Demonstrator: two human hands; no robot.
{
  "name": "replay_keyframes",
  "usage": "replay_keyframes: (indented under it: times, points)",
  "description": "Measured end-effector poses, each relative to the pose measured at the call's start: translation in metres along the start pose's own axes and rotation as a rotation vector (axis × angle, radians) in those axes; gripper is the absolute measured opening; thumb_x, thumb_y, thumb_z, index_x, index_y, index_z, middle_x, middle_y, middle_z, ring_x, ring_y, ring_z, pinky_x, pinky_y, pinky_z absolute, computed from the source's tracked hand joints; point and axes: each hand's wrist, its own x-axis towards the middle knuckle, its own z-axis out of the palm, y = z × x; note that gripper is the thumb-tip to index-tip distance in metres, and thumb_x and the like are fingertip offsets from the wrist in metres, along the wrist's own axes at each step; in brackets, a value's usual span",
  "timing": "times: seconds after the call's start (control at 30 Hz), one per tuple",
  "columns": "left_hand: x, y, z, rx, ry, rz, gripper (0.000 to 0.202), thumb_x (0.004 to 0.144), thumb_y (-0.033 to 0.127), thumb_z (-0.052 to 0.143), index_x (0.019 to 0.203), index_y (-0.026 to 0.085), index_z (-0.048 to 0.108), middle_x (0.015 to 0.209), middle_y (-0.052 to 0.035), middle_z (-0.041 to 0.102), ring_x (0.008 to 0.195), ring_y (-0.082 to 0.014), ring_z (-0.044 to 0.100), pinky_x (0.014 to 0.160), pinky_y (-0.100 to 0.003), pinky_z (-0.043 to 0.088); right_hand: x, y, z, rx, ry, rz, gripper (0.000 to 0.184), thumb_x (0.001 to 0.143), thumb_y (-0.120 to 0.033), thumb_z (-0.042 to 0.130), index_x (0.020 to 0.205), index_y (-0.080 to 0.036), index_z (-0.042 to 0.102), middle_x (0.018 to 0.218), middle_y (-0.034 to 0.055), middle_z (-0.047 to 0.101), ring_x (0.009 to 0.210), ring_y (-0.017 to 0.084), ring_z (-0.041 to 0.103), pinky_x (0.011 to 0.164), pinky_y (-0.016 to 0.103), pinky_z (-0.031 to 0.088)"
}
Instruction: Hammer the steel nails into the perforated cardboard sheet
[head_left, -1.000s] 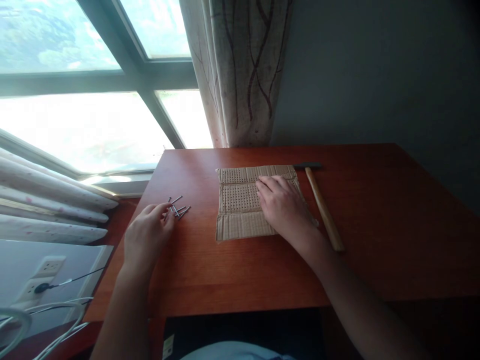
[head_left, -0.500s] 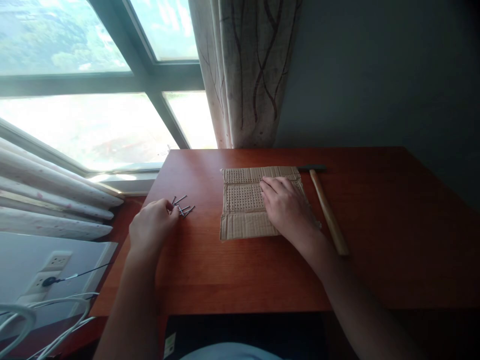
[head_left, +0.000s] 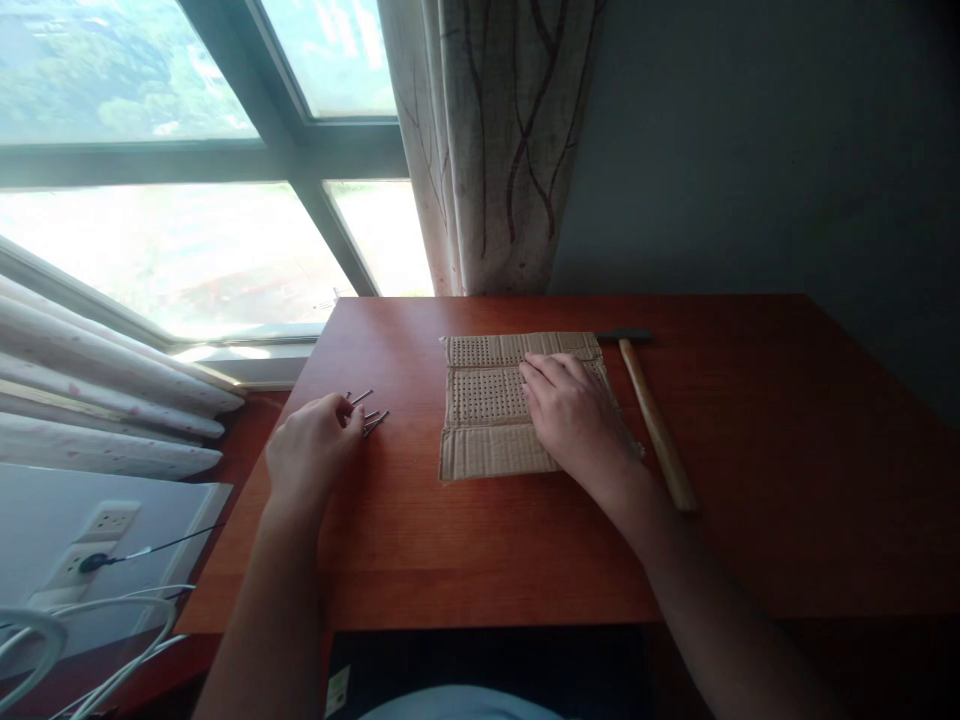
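A flat piece of cardboard point(head_left: 484, 405) full of small holes lies on the red-brown desk point(head_left: 465, 540). My right hand point(head_left: 577, 420) rests flat on its right half, fingers stretched out. A small heap of metal nails point(head_left: 371, 415) lies left of the cardboard. My left hand point(head_left: 311, 450) is over the nails, its curled fingertips pinched at them; which nail they grip is hidden. A hammer point(head_left: 652, 415) with a wooden handle lies just right of the cardboard, its head at the far end.
A window and a patterned curtain point(head_left: 499, 150) stand behind the desk, a grey wall to the right. Left of the desk are rolled fabric, a wall socket point(head_left: 105, 530) and white cables point(head_left: 90, 640). The desk's front edge is close to my body.
My left hand has slid right onto the nails and its fingers have closed over them. My right hand has stayed flat on the cardboard.
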Motion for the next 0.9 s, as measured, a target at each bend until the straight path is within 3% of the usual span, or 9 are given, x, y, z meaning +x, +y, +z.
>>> replay_keyframes:
  times: [0.23,0.6,0.9]
  points:
    - [-0.001,0.004,0.011,-0.230,0.080,0.127,0.030,0.091,0.047,0.052,0.089,0.022,0.069,0.086,-0.0043,0.073,0.079,-0.0202,0.066,0.067,-0.029,0.039,0.000,0.000,0.001,0.015,0.007,0.000,0.037,0.103,-0.020,0.041,0.130,-0.013,0.066,0.134,0.0128,0.065,0.120,0.029,0.054,0.099,0.047,0.049]
    - [-0.004,-0.006,0.004,-0.182,0.055,0.028,0.032,0.089,0.047,0.052,0.095,0.022,0.072,0.082,-0.0050,0.072,0.080,-0.0233,0.067,0.065,-0.030,0.038,-0.015,-0.010,-0.004,-0.008,-0.004,-0.006,0.038,0.104,-0.020,0.040,0.132,-0.012,0.065,0.135,0.0118,0.065,0.121,0.029,0.054,0.100,0.047,0.049]
    - [-0.012,-0.003,-0.002,-0.060,-0.013,0.142,0.032,0.092,0.042,0.048,0.097,0.022,0.072,0.102,-0.0076,0.073,0.087,-0.0265,0.067,0.065,-0.033,0.040,-0.019,-0.011,-0.006,-0.014,-0.018,-0.011,0.037,0.102,-0.020,0.044,0.132,-0.012,0.065,0.136,0.0124,0.064,0.120,0.029,0.054,0.101,0.048,0.050]
